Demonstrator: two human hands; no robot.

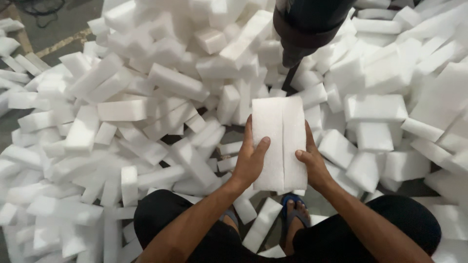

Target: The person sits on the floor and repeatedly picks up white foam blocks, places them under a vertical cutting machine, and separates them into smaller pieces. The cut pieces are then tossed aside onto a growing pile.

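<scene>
Two long white foam blocks (pixel 279 141) are pressed side by side, standing lengthwise away from me. My left hand (pixel 250 158) grips their left edge, thumb lying across the front face. My right hand (pixel 312 160) clamps the right edge, thumb on the front too. The pair is held above my knees, just under a dark machine head (pixel 307 24) with a thin black rod (pixel 291 75) pointing down toward the blocks' top end.
A deep heap of loose white foam blocks (pixel 146 107) covers the floor on all sides. My dark-trousered legs (pixel 165 214) and a blue sandal (pixel 294 207) are at the bottom. Bare concrete floor (pixel 53 24) shows at the top left.
</scene>
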